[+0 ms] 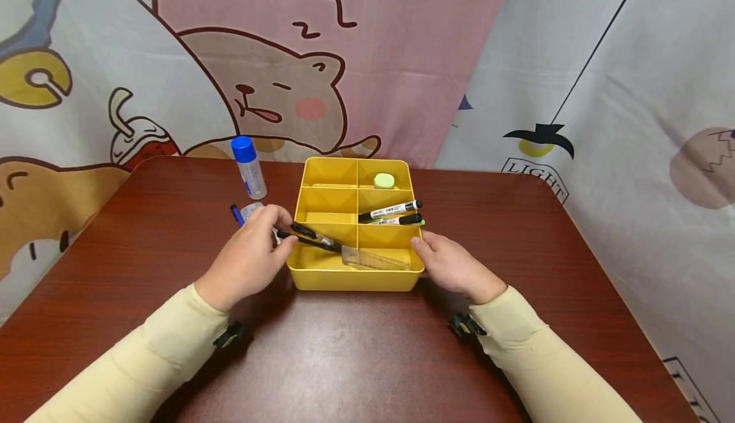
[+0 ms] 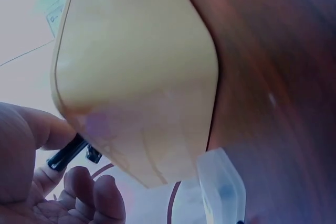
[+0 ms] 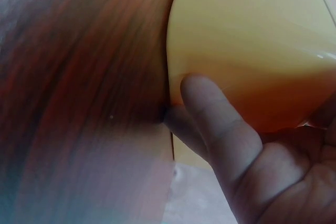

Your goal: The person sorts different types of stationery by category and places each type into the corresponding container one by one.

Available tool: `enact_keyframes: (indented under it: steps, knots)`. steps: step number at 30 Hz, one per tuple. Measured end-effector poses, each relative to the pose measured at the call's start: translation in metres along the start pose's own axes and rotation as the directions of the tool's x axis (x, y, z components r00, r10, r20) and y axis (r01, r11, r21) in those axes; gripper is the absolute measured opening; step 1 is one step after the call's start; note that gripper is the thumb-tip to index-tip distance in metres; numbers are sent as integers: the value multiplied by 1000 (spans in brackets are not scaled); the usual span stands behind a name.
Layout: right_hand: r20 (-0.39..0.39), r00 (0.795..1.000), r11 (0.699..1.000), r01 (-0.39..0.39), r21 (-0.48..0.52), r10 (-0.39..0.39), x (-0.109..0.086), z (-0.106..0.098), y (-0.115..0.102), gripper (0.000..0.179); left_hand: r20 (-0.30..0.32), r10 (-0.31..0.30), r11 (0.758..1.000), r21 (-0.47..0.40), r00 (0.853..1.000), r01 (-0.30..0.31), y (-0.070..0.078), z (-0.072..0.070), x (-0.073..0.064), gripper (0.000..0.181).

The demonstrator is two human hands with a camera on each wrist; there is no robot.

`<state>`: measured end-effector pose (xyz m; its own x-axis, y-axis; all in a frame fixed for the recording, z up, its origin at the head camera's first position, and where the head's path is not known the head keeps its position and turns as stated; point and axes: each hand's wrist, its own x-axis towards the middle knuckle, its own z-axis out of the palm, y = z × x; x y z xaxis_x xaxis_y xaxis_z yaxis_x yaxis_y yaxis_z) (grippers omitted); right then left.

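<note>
A yellow divided desk organizer stands on the table between both hands. My left hand is at its left front rim, pinching a black pen between thumb and fingers. The pen slants over the rim into the front section. Beside it lies a second black pen; in the left wrist view a dark clip shows next to the held pen. A clear ruler rests in the front section. My right hand grips the right front side, thumb at the rim and fingers against the outer wall.
White markers with black caps lean in the middle right compartment. A pale green block sits behind them. Left of the organizer stands a glue stick with blue cap. A blue pen and a translucent plastic piece lie near my left hand.
</note>
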<state>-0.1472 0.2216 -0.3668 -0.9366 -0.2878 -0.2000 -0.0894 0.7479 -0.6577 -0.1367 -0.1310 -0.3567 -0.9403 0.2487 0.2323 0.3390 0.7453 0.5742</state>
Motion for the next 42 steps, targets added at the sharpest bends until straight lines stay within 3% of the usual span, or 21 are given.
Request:
enact_keyframes:
  steps: [13,22,25,32,37,42]
  knots:
    - [10,1000,1000,-4,26,3,1,0,0,47,-21,-62,997,-36,998,61,-12,-21,6,31]
    - [9,1000,1000,-12,17,12,1,-1,1,48,-13,-145,989,-16,989,145,-28,-37,16,35]
    - [12,1000,1000,-10,19,9,1,-1,2,47,18,-193,981,21,981,193,-38,-41,21,41]
    - [16,1000,1000,-12,28,12,1,0,2,48,125,-302,952,98,945,291,-62,-45,34,57]
    - [22,1000,999,-15,35,14,1,0,1,48,195,-330,941,153,924,303,-76,-48,38,62]
    - [11,1000,1000,-18,21,18,1,1,0,48,245,-325,937,210,913,277,-84,-49,41,65]
